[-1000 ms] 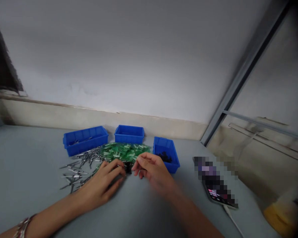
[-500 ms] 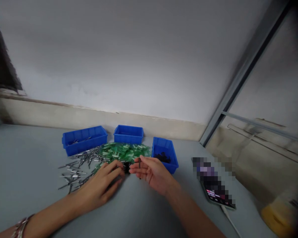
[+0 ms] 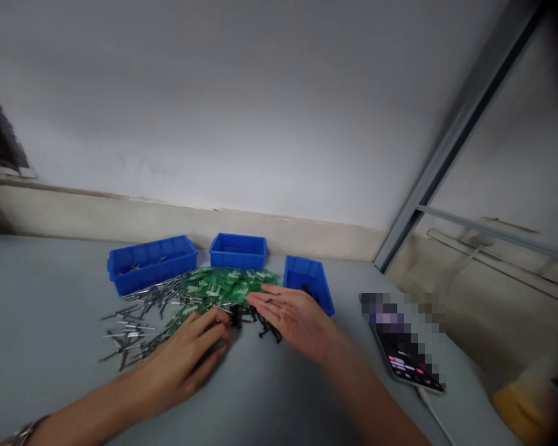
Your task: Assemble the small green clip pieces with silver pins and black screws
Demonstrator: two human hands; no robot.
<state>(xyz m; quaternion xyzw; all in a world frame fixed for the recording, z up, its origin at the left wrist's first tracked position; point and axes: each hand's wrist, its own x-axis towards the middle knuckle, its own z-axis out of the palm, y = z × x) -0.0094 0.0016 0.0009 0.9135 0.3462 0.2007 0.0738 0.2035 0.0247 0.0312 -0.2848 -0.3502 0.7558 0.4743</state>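
Note:
My left hand (image 3: 198, 347) rests palm down on the table, its fingers loosely bent and apart, with the fingertips at a small heap of black screws (image 3: 235, 317). Nothing shows in it, though its underside is hidden. My right hand (image 3: 294, 316) is turned partly palm up with long, nearly straight fingers. A small dark screw (image 3: 270, 301) lies across those fingers. More black screws (image 3: 270, 328) lie on the table beside and below this hand. Behind both hands spreads a pile of green plastic packets (image 3: 227, 286). The right blue bin (image 3: 323, 291), with black pieces inside, is just beyond my right hand.
Loose silver metal rods (image 3: 130, 334) lie scattered at left. A long blue bin (image 3: 151, 272) holds a few silver pieces; another blue bin (image 3: 238, 257) stands at the back centre. On the right lies a phone (image 3: 404, 347) with a white cable (image 3: 430, 406), near a metal frame (image 3: 428, 179).
My right hand has shifted slightly up and right toward the right bin, its fingers straightening and uncovering black screws on the table. My left hand has barely moved. The view has shifted slightly.

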